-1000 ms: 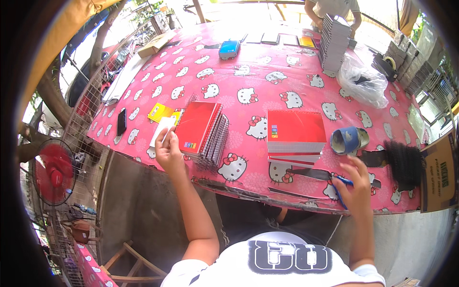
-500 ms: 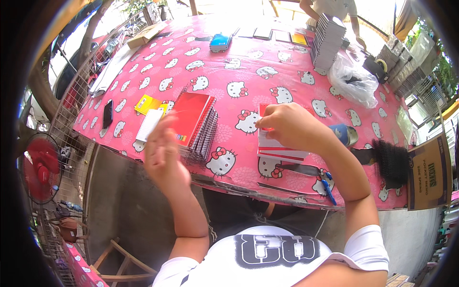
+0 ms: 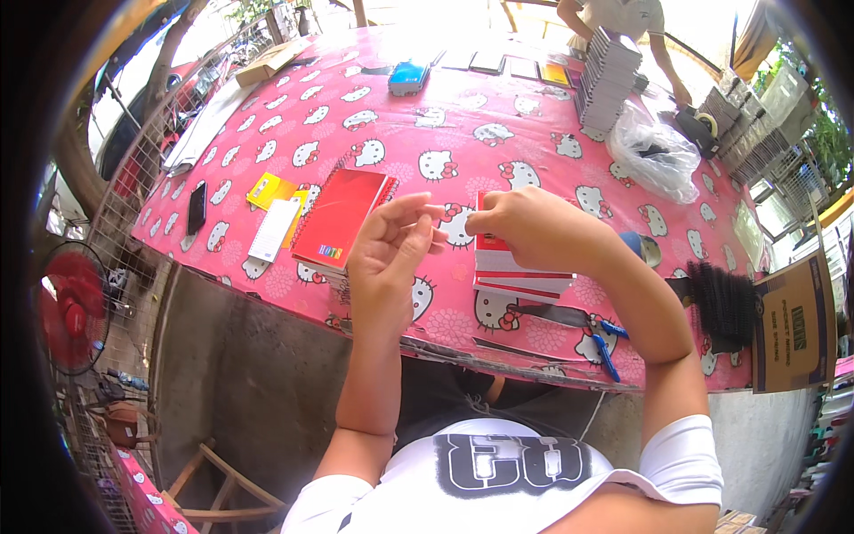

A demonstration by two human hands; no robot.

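Observation:
My left hand (image 3: 391,254) is raised palm inward over the table's near side, fingers apart and curved, with nothing in it. Beside it stands a pile of red spiral notebooks (image 3: 342,209) with dark wire bindings along the right side; my hand hides part of the pile. My right hand (image 3: 529,227) is closed, thumb and fingertips pinched together over a stack of red-covered paper pads (image 3: 516,260). Whatever the pinch holds is hidden or too small to make out. The pads' white page edges fan out slightly toward me.
Near the right forearm lie blue-handled scissors (image 3: 608,356), a black brush (image 3: 721,307) and a cardboard box (image 3: 796,329). A phone (image 3: 197,208) and small yellow notepads (image 3: 271,191) are at left. Farther off are a tall notebook stack (image 3: 608,84), a plastic bag (image 3: 658,156) and another person (image 3: 623,18).
My left hand has moved right, from in front of the red notebooks toward my right hand. My right hand stays pinched over the pads, shifted slightly left.

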